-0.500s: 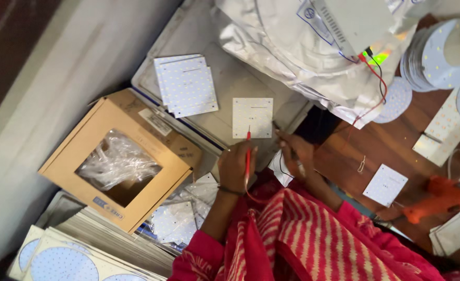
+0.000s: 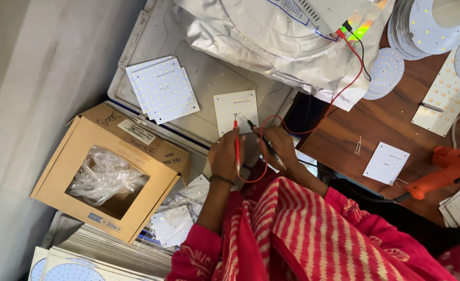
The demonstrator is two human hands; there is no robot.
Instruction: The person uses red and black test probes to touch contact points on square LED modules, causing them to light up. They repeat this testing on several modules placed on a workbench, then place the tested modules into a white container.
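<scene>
left hand (image 2: pixel 224 156) gripping red probe (image 2: pixel 236 140) | right hand (image 2: pixel 277 145) gripping black probe (image 2: pixel 261 139) | both touching square LED board (image 2: pixel 235 106) | board looking thin, stiff, light, best held by edges

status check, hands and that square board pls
Left hand holds red probe, right hand holds black probe. Both tips on square LED board. Nothing in the way.

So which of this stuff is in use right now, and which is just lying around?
In use: left hand with red probe, right hand with black probe, square LED board.
Lying about: board stack, cardboard box, orange tool, round boards.
</scene>
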